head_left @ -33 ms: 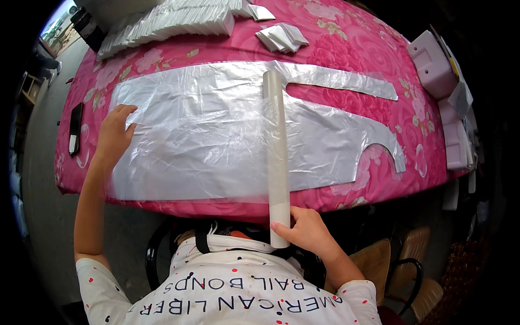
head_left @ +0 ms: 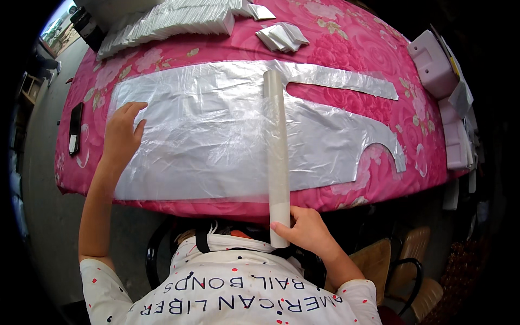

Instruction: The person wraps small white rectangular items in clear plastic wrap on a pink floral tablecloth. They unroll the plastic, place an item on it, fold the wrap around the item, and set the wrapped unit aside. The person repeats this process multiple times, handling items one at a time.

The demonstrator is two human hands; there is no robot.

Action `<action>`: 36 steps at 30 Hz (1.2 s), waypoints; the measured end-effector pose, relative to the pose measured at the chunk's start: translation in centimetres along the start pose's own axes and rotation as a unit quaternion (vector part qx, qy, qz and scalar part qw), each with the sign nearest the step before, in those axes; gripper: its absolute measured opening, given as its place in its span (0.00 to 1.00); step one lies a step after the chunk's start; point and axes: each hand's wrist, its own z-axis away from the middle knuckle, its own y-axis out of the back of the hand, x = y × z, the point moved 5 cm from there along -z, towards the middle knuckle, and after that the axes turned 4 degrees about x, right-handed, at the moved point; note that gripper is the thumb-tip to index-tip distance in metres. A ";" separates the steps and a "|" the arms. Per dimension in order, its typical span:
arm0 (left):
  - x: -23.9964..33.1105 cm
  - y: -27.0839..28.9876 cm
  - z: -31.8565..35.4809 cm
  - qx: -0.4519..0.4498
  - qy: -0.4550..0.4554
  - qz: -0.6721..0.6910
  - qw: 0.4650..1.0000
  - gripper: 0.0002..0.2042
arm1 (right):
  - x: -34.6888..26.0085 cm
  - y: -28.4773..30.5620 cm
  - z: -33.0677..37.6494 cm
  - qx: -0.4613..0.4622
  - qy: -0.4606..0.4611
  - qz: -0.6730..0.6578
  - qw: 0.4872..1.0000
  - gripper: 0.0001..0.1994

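Thin silvery-white plastic sheeting (head_left: 216, 124), cut with armhole-like curves and strap-like strips at its right end, lies flat across the table. A long pale roll (head_left: 277, 146) wound with clear film rests across it, its near end sticking out past the table's front edge. My right hand (head_left: 306, 230) grips that near end, thumb on top; some fingers are hidden beneath. Over the sheeting's left part is my left hand (head_left: 123, 132), open, thumb apart and fingers stretched to the right. I cannot tell whether it touches the plastic.
A pink flowered cloth (head_left: 357, 51) covers the table. Rows of folded white packets (head_left: 173, 21) line the far left, with a smaller pile (head_left: 283, 38) beside them. A dark phone (head_left: 76, 129) lies at left. Pale pink foam boxes (head_left: 433, 67) stand at right; a chair (head_left: 374, 262) is below.
My left hand has shifted a little to the right over the plastic sheeting. My right hand and the roll have stayed in place.
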 end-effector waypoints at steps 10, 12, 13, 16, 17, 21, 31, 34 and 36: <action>15.8 -12.7 2.6 -0.034 -0.061 0.243 0.968 0.25 | -0.8 0.2 0.2 -0.021 -0.006 0.021 1.000 0.21; 15.9 -13.4 2.5 -0.057 -0.079 0.185 0.978 0.25 | -0.9 0.3 0.2 -0.019 0.008 0.041 0.999 0.23; 16.0 -13.7 2.5 -0.068 -0.087 0.156 0.982 0.26 | -0.8 0.4 -0.1 -0.043 0.013 0.066 0.997 0.24; 16.1 -14.3 2.6 -0.083 -0.106 0.086 0.987 0.27 | -0.1 1.0 -2.0 -0.101 0.029 0.125 0.987 0.32; 16.1 -14.4 2.6 -0.087 -0.111 0.081 0.987 0.28 | -0.6 1.6 -3.0 -0.088 0.039 0.082 0.992 0.32; 16.2 -14.4 2.7 -0.110 -0.118 0.055 0.985 0.28 | -4.7 5.1 -9.1 -0.031 0.077 0.069 0.994 0.33; 16.1 -14.9 2.8 -0.097 -0.062 0.045 0.992 0.27 | -7.1 8.4 -21.9 0.040 0.035 -0.456 0.888 0.21; 16.3 -14.6 2.8 -0.097 -0.079 0.034 0.992 0.27 | -5.8 8.8 -23.9 0.058 0.054 -0.589 0.804 0.19; 16.2 -14.8 2.7 -0.101 -0.079 0.039 0.991 0.28 | -4.9 9.6 -25.0 0.108 0.065 -0.660 0.741 0.16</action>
